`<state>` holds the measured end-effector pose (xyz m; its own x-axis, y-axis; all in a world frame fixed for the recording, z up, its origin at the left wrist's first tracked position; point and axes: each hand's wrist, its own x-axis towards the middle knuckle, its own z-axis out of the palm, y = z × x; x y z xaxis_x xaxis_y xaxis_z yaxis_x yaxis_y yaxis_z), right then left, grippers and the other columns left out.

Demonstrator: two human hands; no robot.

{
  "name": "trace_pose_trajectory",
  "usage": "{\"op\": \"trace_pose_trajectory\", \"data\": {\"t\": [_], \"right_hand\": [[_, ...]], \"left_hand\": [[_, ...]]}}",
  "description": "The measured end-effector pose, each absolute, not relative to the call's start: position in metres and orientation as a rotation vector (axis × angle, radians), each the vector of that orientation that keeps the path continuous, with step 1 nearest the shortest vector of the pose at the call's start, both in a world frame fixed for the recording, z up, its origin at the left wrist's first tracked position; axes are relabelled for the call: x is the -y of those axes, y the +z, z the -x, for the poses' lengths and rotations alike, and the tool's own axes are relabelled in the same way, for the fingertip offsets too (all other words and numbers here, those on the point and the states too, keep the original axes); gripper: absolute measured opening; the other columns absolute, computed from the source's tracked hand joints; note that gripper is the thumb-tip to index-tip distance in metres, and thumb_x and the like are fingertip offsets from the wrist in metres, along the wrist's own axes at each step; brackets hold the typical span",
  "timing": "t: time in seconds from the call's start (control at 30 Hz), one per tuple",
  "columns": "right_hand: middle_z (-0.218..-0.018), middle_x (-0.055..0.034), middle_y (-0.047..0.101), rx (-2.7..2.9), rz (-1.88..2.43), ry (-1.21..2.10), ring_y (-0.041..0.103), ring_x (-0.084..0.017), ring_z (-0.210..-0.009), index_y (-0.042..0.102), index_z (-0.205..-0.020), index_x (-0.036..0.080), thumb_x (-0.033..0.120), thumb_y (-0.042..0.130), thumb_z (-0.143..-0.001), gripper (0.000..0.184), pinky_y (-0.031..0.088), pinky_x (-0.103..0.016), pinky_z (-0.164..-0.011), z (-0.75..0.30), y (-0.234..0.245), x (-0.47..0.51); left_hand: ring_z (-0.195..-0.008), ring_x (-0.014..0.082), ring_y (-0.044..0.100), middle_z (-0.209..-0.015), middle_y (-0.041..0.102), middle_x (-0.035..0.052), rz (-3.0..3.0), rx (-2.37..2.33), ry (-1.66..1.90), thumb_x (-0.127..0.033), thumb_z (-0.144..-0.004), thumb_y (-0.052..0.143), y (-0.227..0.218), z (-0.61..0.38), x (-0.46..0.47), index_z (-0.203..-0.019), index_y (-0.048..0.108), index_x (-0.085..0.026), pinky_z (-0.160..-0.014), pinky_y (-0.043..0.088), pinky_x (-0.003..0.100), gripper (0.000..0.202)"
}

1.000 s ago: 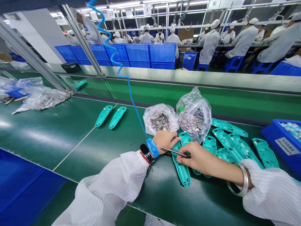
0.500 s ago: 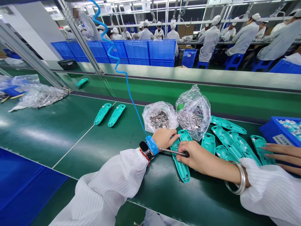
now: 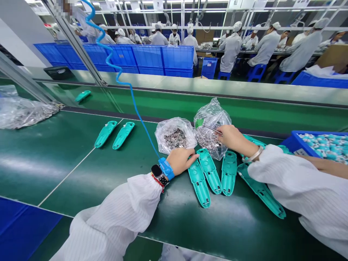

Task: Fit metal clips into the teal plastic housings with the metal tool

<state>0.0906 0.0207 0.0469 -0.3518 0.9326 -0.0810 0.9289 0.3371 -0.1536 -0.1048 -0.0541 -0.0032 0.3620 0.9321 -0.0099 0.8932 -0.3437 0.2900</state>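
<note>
My left hand, wearing a blue wrist strap, has its fingers curled at the upper end of a teal plastic shell and holds it against the bench. More teal shells, such as this one, lie beside it. In my right hand are thin metal tweezers, pinched and angled left, their tip at a clear plastic bag of small metal parts. A second open bag of similar parts stands to its left. My right sleeve covers some shells.
A blue bin of small teal and white parts stands at right, with a co-worker's forearm before it. Two teal shells lie left. A coiled blue cord runs to the strap. Another parts bag sits far left.
My right hand has moved up from the shell to the right-hand bag, carrying the tweezers. My left hand stays at the shell. The view has turned right, and the co-worker's hand has moved behind my sleeve.
</note>
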Motion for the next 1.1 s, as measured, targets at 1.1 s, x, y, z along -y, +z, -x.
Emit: {"op": "trace_pose_trajectory", "data": {"t": [1.1], "right_hand": [[-0.072, -0.0017, 0.063, 2.208, 1.772, 0.835, 0.051, -0.005, -0.063, 0.068, -0.081, 0.009, 0.015, 0.065, -0.068, 0.015, 0.039, -0.016, -0.06, -0.107, 0.053, -0.028]], "left_hand": [[-0.069, 0.0154, 0.056, -0.073, 0.061, 0.0021, -2.363, -1.611, 0.238, -0.05, -0.09, 0.03, -0.003, 0.105, 0.052, -0.085, 0.061, -0.019, -0.058, 0.025, 0.023, 0.044]]}}
